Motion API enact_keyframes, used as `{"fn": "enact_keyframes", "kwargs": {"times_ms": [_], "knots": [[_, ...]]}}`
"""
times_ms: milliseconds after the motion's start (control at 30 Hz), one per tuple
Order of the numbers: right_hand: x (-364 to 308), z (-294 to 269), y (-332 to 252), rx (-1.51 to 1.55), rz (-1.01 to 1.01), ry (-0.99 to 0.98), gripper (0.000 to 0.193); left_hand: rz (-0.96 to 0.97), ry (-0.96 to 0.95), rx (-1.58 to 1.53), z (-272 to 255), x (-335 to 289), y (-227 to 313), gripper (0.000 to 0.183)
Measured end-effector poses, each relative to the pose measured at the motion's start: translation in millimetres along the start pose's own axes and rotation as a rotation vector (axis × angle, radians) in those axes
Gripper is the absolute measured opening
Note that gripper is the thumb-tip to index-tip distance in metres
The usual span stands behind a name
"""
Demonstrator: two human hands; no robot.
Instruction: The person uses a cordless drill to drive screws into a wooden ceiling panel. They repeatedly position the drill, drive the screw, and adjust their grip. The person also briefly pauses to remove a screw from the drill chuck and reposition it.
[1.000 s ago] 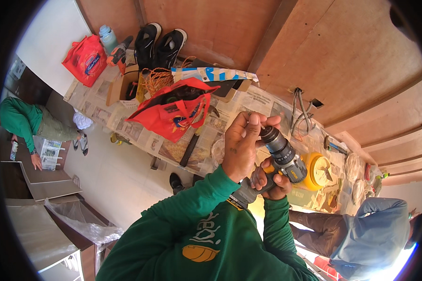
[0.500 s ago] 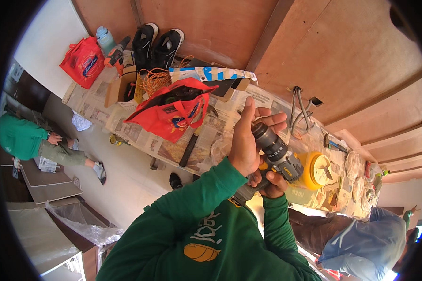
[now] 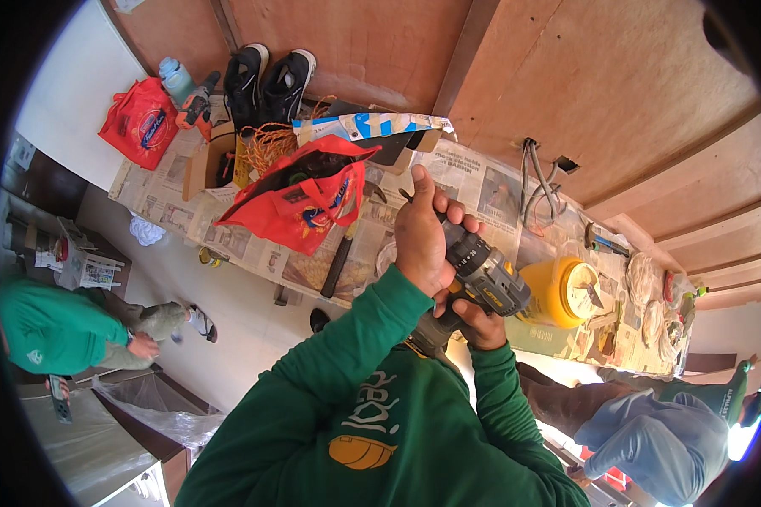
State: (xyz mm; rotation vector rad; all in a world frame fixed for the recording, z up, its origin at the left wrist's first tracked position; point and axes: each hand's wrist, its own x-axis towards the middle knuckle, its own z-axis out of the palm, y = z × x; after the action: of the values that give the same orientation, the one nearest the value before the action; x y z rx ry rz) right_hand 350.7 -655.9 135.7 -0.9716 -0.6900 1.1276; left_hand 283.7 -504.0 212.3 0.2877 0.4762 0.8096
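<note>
A black and grey cordless drill (image 3: 492,283) with yellow accents is held in front of my chest, its chuck tilted up and to the left. My left hand (image 3: 423,237) is curled around the chuck end, thumb pointing up. A small dark tip shows beside that thumb; I cannot tell whether it is a drill bit. My right hand (image 3: 482,325) grips the drill by its handle, most of which is hidden. Left of the drill, a black-handled hammer (image 3: 340,264) lies on the newspaper-covered table (image 3: 271,262), beside an open red bag (image 3: 287,207).
A yellow tub (image 3: 558,291) stands right of the drill, and cables (image 3: 537,186) hang from the wooden wall. Further left are black shoes (image 3: 283,84), an orange drill (image 3: 196,110) and another red bag (image 3: 140,127). Co-workers (image 3: 59,325) are at left and lower right.
My left hand's fingers have curled closer around the chuck. Both hands and the drill have shifted slightly left. The co-worker at left has moved nearer and now shows a phone-like object in hand.
</note>
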Motion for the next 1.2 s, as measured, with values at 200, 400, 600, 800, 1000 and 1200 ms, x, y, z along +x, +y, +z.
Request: {"fn": "enact_keyframes", "kwargs": {"times_ms": [200, 400, 600, 800, 1000, 1200], "knots": [[1.9, 24.5, -6.9, -0.150, -0.151, 0.161, 0.030, 0.043, 0.024, -0.035, -5.9, 7.8, 3.2, 0.050], [1.3, 13.5, -2.5, -0.280, -0.069, 0.156, 0.029, -0.011, 0.029, -0.045, -17.6, 9.0, 8.7, 0.049], [0.5, 21.4, -18.5, -0.179, 0.090, 0.049, 0.032, -0.092, -0.051, 0.003, -22.8, 3.7, 8.3, 0.049], [-0.5, 10.5, 4.5, -0.421, 0.027, 0.160, 0.030, -0.112, -0.068, -0.016, -33.3, 8.7, 5.7, 0.049], [3.6, 11.9, 1.5, -0.772, -0.222, 0.077, 0.026, -0.152, -0.050, -0.044, -38.9, 11.0, 6.4, 0.047], [7.8, 15.7, -12.0, -0.763, -0.169, 0.022, 0.027, -0.184, -0.055, -0.005, -45.8, 17.6, 7.4, 0.044]]}}
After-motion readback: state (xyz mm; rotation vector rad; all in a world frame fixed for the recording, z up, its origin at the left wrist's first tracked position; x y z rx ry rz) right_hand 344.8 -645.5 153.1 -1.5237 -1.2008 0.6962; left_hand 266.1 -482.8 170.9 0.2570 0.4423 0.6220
